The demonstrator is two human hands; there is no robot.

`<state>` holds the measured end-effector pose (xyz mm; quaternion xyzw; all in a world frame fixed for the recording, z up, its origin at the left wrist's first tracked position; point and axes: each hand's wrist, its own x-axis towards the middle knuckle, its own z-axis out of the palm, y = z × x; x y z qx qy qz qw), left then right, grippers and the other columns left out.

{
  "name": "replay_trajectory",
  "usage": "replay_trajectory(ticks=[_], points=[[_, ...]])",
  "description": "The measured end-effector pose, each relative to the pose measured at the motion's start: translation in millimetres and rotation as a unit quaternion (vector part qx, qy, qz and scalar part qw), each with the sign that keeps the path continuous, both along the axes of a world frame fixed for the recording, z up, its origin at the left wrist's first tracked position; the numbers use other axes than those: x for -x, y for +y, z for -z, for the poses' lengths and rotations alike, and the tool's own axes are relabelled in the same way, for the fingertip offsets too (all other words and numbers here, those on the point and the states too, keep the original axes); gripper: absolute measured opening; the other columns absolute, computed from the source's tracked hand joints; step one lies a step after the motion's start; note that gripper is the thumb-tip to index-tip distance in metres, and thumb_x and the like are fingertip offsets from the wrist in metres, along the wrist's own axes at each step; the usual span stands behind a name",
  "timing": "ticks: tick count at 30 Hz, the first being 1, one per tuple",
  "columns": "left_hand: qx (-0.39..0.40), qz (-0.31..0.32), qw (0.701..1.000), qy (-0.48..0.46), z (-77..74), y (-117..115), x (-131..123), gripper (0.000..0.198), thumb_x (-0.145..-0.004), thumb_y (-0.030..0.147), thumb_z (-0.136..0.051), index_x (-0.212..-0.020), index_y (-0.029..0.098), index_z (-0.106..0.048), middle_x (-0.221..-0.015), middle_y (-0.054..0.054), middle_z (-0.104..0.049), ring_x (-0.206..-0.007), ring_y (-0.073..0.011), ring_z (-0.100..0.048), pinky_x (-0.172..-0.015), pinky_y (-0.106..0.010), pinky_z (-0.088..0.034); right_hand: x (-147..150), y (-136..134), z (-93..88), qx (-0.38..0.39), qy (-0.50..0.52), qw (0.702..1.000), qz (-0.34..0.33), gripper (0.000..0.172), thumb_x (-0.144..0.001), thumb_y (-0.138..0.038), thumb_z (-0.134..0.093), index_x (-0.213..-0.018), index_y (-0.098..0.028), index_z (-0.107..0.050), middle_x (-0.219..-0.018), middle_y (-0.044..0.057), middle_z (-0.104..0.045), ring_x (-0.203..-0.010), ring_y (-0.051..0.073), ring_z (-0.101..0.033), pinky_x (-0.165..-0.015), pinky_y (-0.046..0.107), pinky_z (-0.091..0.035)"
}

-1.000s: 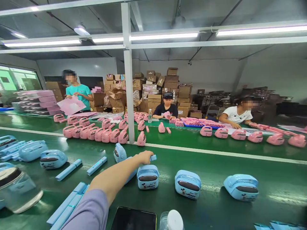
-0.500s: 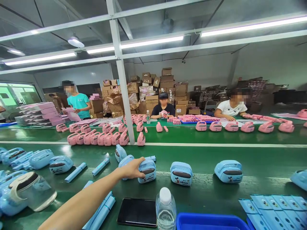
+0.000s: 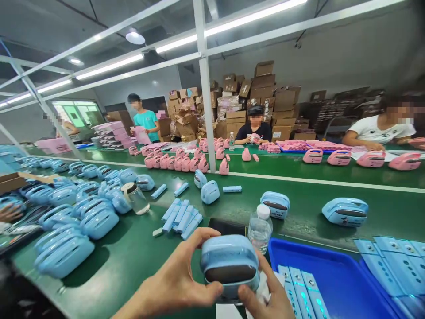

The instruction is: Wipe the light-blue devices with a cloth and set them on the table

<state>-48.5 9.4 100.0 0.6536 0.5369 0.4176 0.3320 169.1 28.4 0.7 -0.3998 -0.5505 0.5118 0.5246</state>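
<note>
Low, both hands cupping blue case

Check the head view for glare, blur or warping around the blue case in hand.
Head view: blue case sharp between left hand and right hand; tube lights blown out, sheen on green belt; frame post leans from wide-angle warp; far edges soft.

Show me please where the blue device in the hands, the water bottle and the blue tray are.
blue device [image 3: 229, 259], head view, on its top shell.
water bottle [image 3: 260, 229], head view, on its clear body.
blue tray [image 3: 345, 283], head view, on its bare floor.
</note>
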Motion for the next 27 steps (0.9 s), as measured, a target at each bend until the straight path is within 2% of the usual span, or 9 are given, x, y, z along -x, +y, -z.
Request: replay_trajectory(ticks=[3, 5, 6, 8, 11, 18, 22, 24, 27], points=[[0.035, -0.024, 0.987, -0.156, 19.3, -30, -25, 0.065, -0.068, 0.018, -0.086, -0.13, 0.023, -0.068, -0.121, -0.009, -0.076, -0.111, -0.0315, -0.071, -0.098, -0.031, -0.055, -2, -3, 9.8, 0.069, 0.091, 0.993, -0.043, 0.081, -0.074, -0.072, -0.085, -0.139, -0.027, -0.067, -0.112, 0.008, -0.082, -0.096, 0.031, -0.079, -0.079, 0.034, -0.066], [0.06, 0.001, 0.964, -0.26, 29.2, -39, -39, 0.069, -0.07, 0.025, -0.086, -0.136, 0.022, -0.065, -0.127, -0.012, -0.075, -0.114, -0.0342, -0.071, -0.101, -0.037, -0.055, -10, -11, 13.9, 0.117, 0.09, 0.987, -0.06, 0.082, -0.075, -0.069, -0.086, -0.141, -0.025, -0.065, -0.092, 0.006, -0.083, -0.067, 0.023, -0.076, -0.055, 0.026, -0.06], [0.068, 0.011, 0.955, -0.289, 32.6, -42, -44, 0.069, -0.071, 0.027, -0.086, -0.137, 0.022, -0.065, -0.127, -0.012, -0.075, -0.114, -0.0344, -0.071, -0.101, -0.038, -0.056, -14, -15, 14.8, 0.123, 0.082, 0.987, -0.063, 0.082, -0.076, -0.069, -0.085, -0.142, -0.024, -0.064, -0.091, 0.006, -0.082, -0.064, 0.021, -0.074, -0.053, 0.025, -0.058], [0.064, 0.005, 0.954, -0.293, 35.9, -45, -52, 0.063, -0.074, 0.027, -0.086, -0.134, 0.023, -0.066, -0.126, -0.011, -0.076, -0.113, -0.0335, -0.072, -0.1, -0.037, -0.056, -20, -21, 13.8, 0.099, 0.055, 0.992, -0.057, 0.085, -0.075, -0.071, -0.084, -0.142, -0.024, -0.063, -0.111, 0.01, -0.081, -0.088, 0.027, -0.078, -0.073, 0.031, -0.064], [0.041, 0.005, 0.966, -0.255, 35.2, -46, -59, 0.058, -0.076, 0.022, -0.086, -0.131, 0.022, -0.068, -0.122, -0.01, -0.078, -0.111, -0.0315, -0.073, -0.098, -0.034, -0.056, -24, -25, 7.4, 0.062, 0.028, 0.996, -0.051, 0.087, -0.072, -0.069, -0.088, -0.144, -0.026, -0.062, -0.14, 0.012, -0.071, -0.131, 0.035, -0.065, -0.108, 0.044, -0.055], [-0.028, -0.021, 0.959, -0.283, 49.5, -43, -72, 0.063, -0.067, 0.015, -0.088, -0.128, 0.02, -0.072, -0.113, -0.01, -0.081, -0.098, -0.0312, -0.077, -0.086, -0.031, -0.061, -23, -34, -4.3, 0.084, 0.129, 0.987, -0.042, 0.081, -0.071, -0.06, -0.093, -0.142, -0.031, -0.065, -0.13, 0.008, -0.077, -0.121, 0.033, -0.071, -0.107, 0.04, -0.055], [-0.09, 0.015, 0.955, -0.283, 61.8, -42, -76, 0.072, -0.065, 0.01, -0.084, -0.134, 0.023, -0.066, -0.115, -0.008, -0.081, -0.1, -0.0312, -0.077, -0.087, -0.032, -0.062, -29, -35, -3.6, 0.103, 0.136, 0.984, -0.058, 0.086, -0.067, -0.058, -0.095, -0.142, -0.029, -0.064, -0.13, 0.009, -0.077, -0.125, 0.037, -0.068, -0.107, 0.042, -0.054], [-0.074, 0.051, 0.953, -0.291, 62.7, -42, -75, 0.073, -0.068, 0.012, -0.082, -0.137, 0.025, -0.062, -0.118, -0.006, -0.08, -0.101, -0.0285, -0.077, -0.086, -0.031, -0.062, -32, -34, -3.0, 0.115, 0.144, 0.981, -0.066, 0.086, -0.067, -0.056, -0.095, -0.143, -0.029, -0.063, -0.128, 0.009, -0.077, -0.125, 0.037, -0.067, -0.106, 0.042, -0.054], [0.034, 0.077, 0.935, -0.345, 59.8, -45, -72, 0.076, -0.074, 0.022, -0.084, -0.145, 0.027, -0.056, -0.133, -0.008, -0.075, -0.116, -0.0299, -0.073, -0.1, -0.035, -0.058, -34, -32, -3.2, 0.114, 0.151, 0.979, -0.079, 0.085, -0.069, -0.055, -0.094, -0.143, -0.029, -0.063, -0.129, 0.009, -0.076, -0.121, 0.037, -0.069, -0.104, 0.042, -0.054]])
